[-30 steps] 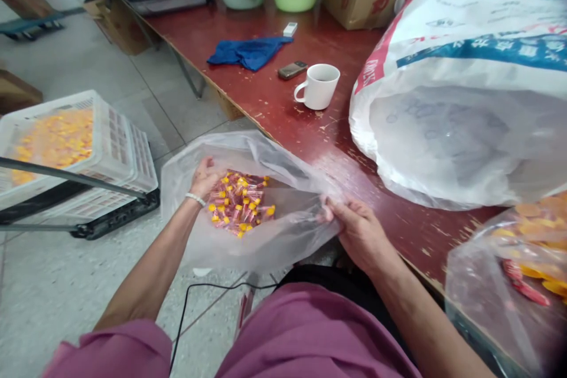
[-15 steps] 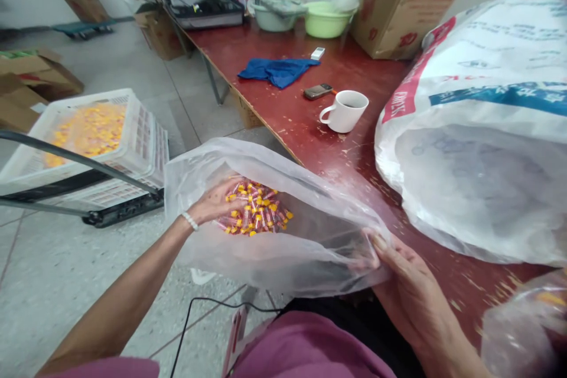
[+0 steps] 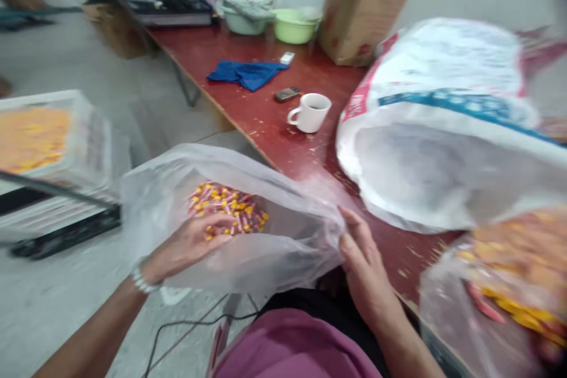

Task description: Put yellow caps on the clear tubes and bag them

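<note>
A large translucent plastic bag (image 3: 283, 257) lies open-mouthed in front of me. Inside it is a pile of small clear tubes (image 3: 239, 207) with yellow caps and pinkish contents. My left hand (image 3: 195, 242), wearing a pale beaded bracelet (image 3: 142, 279), is in the bag mouth at the near side of the pile. Its index finger and thumb are apart, with some tubes just beyond the fingertips; the other fingers are partly hidden. At the bag's right end, my right hand (image 3: 361, 254) pinches the gathered plastic rim between thumb and fingers.
On the red table (image 3: 190, 50) are a white mug (image 3: 312, 113), a phone (image 3: 287, 94), a blue cloth (image 3: 248, 74) and a big white sack (image 3: 443, 71). Another bag of yellow-capped pieces (image 3: 522, 260) stands at right. A filled white crate (image 3: 88, 124) is on the left.
My left hand has drawn back toward me from the left of the tubes to their near side. My right hand keeps its hold on the bag rim. The view has swung right.
</note>
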### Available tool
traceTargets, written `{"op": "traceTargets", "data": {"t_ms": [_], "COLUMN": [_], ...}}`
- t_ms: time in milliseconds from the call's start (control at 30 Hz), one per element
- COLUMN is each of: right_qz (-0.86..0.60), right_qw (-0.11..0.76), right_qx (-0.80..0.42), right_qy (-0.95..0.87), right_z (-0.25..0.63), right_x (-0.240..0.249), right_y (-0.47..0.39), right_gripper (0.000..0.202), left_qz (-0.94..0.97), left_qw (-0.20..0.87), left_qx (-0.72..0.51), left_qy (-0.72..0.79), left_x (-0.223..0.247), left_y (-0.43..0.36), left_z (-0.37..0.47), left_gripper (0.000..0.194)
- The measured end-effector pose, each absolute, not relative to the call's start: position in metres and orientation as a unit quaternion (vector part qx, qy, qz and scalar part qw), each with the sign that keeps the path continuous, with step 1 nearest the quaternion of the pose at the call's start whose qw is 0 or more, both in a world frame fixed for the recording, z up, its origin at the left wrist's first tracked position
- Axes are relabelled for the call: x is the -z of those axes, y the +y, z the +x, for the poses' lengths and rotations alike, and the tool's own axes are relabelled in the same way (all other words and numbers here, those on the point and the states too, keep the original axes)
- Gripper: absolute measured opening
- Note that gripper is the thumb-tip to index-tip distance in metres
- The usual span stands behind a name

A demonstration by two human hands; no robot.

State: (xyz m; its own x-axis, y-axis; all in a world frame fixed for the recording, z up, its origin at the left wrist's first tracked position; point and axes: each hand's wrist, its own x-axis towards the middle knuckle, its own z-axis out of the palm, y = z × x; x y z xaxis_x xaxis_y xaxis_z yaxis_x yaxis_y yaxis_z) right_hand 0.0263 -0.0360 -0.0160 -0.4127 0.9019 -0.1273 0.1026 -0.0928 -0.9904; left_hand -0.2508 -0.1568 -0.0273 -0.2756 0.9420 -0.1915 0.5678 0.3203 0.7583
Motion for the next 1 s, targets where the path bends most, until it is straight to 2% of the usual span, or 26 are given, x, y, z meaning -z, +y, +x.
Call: {"op": "traceTargets", "data": {"t_ms": [67,167,267,400,500,633,733,867,1000], "right_qz": [-0.431,-0.425,-0.440,-0.479,-0.524,-0.605,-0.657,-0.706,-0.713], "right_qw": [0.334,0.328,0.316,0.326,0.389,0.516,0.557,0.546,0.513], "right_qx": [-0.604,-0.601,-0.573,-0.514,-0.495,-0.407,-0.301,-0.208,-0.139], "right_qy": [-0.582,-0.592,-0.615,-0.633,-0.573,-0.449,-0.410,-0.401,-0.457], "right_z": [0.031,0.048,0.075,0.122,0.163,0.221,0.255,0.277,0.283], "right_x": [0.010,0.008,0.008,0.006,0.009,0.024,0.041,0.065,0.083], "right_y": [-0.041,-0.049,-0.060,-0.074,-0.076,-0.064,-0.056,-0.057,-0.062], "right_gripper": [0.055,0.049,0.037,0.023,0.023,0.035,0.042,0.041,0.034], "left_qz": [0.486,0.521,0.628,0.702,0.739,0.832,0.852,0.881,0.889], "left_qw": [0.250,0.196,0.212,0.150,0.099,0.043,-0.020,-0.019,0.010], "left_qx": [-0.360,-0.393,-0.318,-0.223,-0.188,-0.166,-0.125,-0.104,-0.083], "left_qy": [0.756,0.732,0.678,0.660,0.640,0.528,0.508,0.461,0.451], "left_x": [0.016,0.009,0.015,0.009,-0.022,-0.052,-0.045,-0.019,-0.003], "left_y": [-0.140,-0.110,-0.080,-0.055,-0.031,0.042,0.125,0.224,0.285], "left_z": [-0.237,-0.211,-0.186,-0.166,-0.143,-0.083,-0.030,0.022,0.042], "left_gripper": [0.025,0.030,0.041,0.032,0.027,0.038,0.054,0.062,0.052]}}
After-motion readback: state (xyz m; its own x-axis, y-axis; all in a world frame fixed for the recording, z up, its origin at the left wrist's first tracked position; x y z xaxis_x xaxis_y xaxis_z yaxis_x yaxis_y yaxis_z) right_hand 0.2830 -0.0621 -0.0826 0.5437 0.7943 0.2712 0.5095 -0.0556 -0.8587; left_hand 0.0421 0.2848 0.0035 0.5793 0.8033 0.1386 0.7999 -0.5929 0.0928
